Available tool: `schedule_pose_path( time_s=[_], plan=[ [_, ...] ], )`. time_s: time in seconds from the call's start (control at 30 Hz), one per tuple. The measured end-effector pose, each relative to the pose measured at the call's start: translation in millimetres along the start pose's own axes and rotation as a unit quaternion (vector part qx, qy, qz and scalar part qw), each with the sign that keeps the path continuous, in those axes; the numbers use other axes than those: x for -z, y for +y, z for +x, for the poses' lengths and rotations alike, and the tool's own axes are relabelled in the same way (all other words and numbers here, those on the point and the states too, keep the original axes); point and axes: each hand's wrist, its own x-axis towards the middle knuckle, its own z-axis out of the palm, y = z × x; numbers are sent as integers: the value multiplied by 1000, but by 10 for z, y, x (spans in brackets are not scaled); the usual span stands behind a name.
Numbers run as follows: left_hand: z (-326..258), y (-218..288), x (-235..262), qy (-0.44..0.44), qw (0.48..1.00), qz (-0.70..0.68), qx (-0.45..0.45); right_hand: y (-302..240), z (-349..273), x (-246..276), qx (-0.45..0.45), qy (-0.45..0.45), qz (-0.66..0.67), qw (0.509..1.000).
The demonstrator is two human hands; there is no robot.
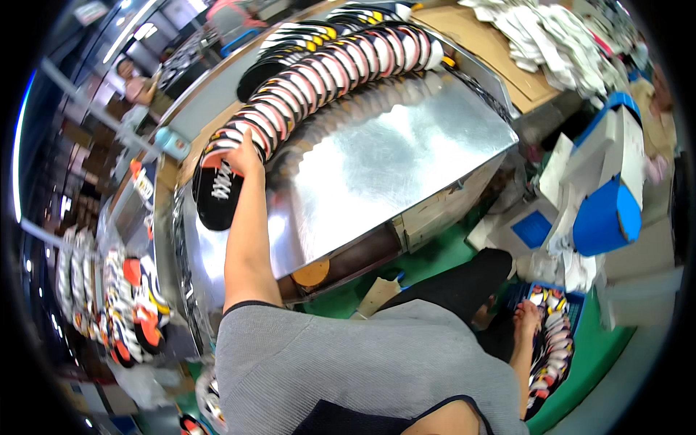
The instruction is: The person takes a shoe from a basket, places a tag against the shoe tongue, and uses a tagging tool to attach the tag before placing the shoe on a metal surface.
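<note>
Grip of left hand (245,155) closed on end shoe upper (216,201) of curved row (325,78) on metal bench (413,156); right hand (528,317) at uppers (557,344) in blue crate (578,298), grip: cannot tell.

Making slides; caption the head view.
Left hand on a curved row of black, white and pink shoe pieces; right hand at another, lower row.
</note>
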Motion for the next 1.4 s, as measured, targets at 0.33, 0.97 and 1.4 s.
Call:
schedule_pose_path(
  time_s=[0.33,0.97,1.4],
  plan=[
    [1055,-2431,-233,-309,948,11,80,295,-460,335,79,114,-44,989],
    [-2978,1532,434,-684,707,13,-182,1487,-788,1722,21,350,-461,815],
    [-8483,3242,569,-985,96,33,141,1952,222,4953,-176,487,-683,516]
  ],
)
